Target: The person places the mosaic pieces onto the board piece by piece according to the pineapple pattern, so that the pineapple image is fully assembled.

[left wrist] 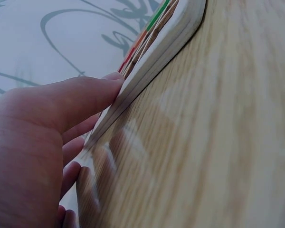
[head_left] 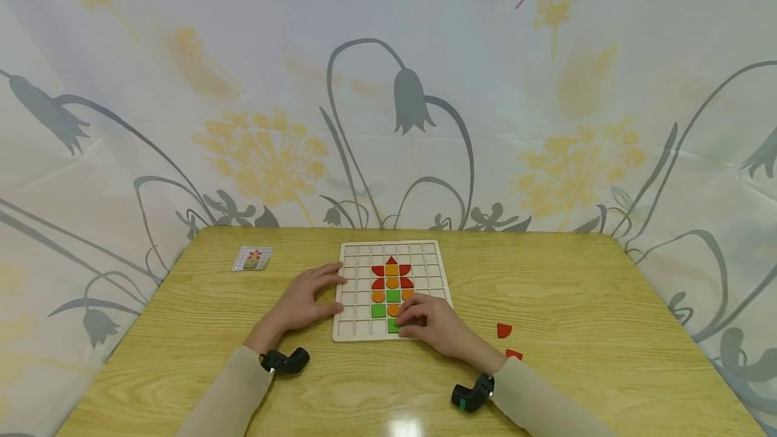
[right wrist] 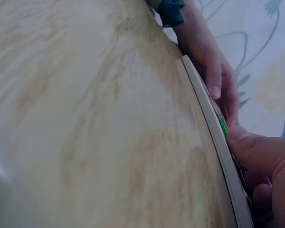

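A pale wooden grid board [head_left: 354, 251] lies on the table with red, orange and green flat tiles arranged like a flower. My left hand [head_left: 305, 299] rests at the board's left edge, fingers spread and thumb against the rim; the left wrist view shows this thumb [left wrist: 88, 97] on the rim. Over the board's near part, my right hand [head_left: 434, 322] pinches a green square tile [head_left: 393, 326] by its right side, with thumb and index finger curled at it. In the right wrist view that green tile [right wrist: 223, 126] shows beside the thumb tip. The hand hides some grid cells.
Two loose red tiles lie right of the board: a rounded one [head_left: 504, 331] and another [head_left: 514, 355] partly behind the right forearm. A small pattern card [head_left: 252, 258] with a flower picture lies at the back left. A flower-printed cloth [head_left: 388, 174] stands behind the table.
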`<state>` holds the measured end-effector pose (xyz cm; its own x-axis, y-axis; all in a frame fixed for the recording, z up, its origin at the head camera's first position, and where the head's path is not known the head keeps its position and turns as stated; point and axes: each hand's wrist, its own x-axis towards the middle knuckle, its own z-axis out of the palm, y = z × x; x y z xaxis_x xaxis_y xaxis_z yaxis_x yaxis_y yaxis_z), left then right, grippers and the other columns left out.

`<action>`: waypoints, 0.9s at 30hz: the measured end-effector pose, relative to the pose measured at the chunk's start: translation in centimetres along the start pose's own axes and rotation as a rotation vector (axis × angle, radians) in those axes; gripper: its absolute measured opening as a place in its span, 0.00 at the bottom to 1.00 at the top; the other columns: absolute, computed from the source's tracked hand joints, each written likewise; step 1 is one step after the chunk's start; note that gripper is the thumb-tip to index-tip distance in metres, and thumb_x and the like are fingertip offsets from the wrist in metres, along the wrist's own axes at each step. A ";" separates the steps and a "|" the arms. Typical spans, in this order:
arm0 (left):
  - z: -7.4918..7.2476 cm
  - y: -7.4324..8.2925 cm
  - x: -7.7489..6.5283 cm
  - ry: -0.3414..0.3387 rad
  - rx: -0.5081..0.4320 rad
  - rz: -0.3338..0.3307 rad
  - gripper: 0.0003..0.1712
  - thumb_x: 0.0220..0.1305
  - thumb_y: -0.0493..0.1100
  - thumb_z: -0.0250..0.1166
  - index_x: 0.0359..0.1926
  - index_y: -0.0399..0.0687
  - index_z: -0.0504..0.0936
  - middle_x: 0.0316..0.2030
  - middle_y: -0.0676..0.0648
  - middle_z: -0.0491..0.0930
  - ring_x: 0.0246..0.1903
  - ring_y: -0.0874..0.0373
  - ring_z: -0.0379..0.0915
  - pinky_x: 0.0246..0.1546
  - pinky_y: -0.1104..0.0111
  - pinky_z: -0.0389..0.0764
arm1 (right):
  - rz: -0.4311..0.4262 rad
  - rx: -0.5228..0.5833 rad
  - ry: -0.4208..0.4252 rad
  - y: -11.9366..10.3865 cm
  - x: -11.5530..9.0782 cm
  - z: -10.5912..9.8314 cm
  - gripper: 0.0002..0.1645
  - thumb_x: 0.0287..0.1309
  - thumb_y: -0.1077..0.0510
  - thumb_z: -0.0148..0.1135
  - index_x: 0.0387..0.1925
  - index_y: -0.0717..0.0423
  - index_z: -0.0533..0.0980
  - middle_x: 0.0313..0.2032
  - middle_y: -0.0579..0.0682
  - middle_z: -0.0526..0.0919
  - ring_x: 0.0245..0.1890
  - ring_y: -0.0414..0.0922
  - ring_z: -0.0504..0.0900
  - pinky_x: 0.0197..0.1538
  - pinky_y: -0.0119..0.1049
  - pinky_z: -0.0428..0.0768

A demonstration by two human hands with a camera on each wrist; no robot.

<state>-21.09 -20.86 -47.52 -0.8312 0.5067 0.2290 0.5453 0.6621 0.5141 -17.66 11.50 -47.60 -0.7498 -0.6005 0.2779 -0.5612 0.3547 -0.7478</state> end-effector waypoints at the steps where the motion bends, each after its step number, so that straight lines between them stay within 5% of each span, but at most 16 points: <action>1: 0.0 0.0 0.0 0.001 0.001 -0.001 0.30 0.61 0.54 0.69 0.62 0.48 0.80 0.72 0.45 0.65 0.70 0.41 0.58 0.68 0.41 0.56 | 0.000 0.011 0.003 0.0 0.0 -0.1 0.05 0.59 0.58 0.71 0.38 0.49 0.87 0.43 0.43 0.82 0.33 0.36 0.77 0.35 0.30 0.77; 8: 0.1 -0.2 0.2 -0.007 -0.001 -0.009 0.30 0.62 0.56 0.69 0.62 0.49 0.80 0.72 0.46 0.64 0.70 0.42 0.57 0.68 0.42 0.56 | 0.048 0.120 0.017 0.4 -0.2 -1.8 0.06 0.62 0.60 0.68 0.40 0.52 0.87 0.44 0.46 0.83 0.35 0.40 0.78 0.36 0.31 0.77; 14: 0.1 -0.2 0.0 -0.004 0.007 -0.013 0.29 0.61 0.55 0.69 0.61 0.49 0.81 0.71 0.46 0.65 0.70 0.42 0.58 0.68 0.43 0.57 | 0.117 0.100 0.062 0.7 -1.2 -4.9 0.06 0.63 0.63 0.66 0.41 0.57 0.86 0.42 0.50 0.84 0.38 0.41 0.80 0.38 0.32 0.80; 27: 0.0 0.0 0.0 -0.016 0.010 -0.028 0.29 0.62 0.55 0.69 0.61 0.50 0.81 0.72 0.47 0.64 0.71 0.43 0.57 0.68 0.43 0.56 | 0.215 -0.020 0.122 4.0 -7.9 -12.2 0.07 0.64 0.64 0.66 0.42 0.59 0.84 0.41 0.54 0.85 0.36 0.40 0.82 0.34 0.32 0.81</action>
<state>-21.09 -20.87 -47.50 -0.8443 0.4967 0.2014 0.5230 0.6813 0.5121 -18.21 26.40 -45.42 -0.8888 -0.4193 0.1852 -0.3902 0.4800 -0.7857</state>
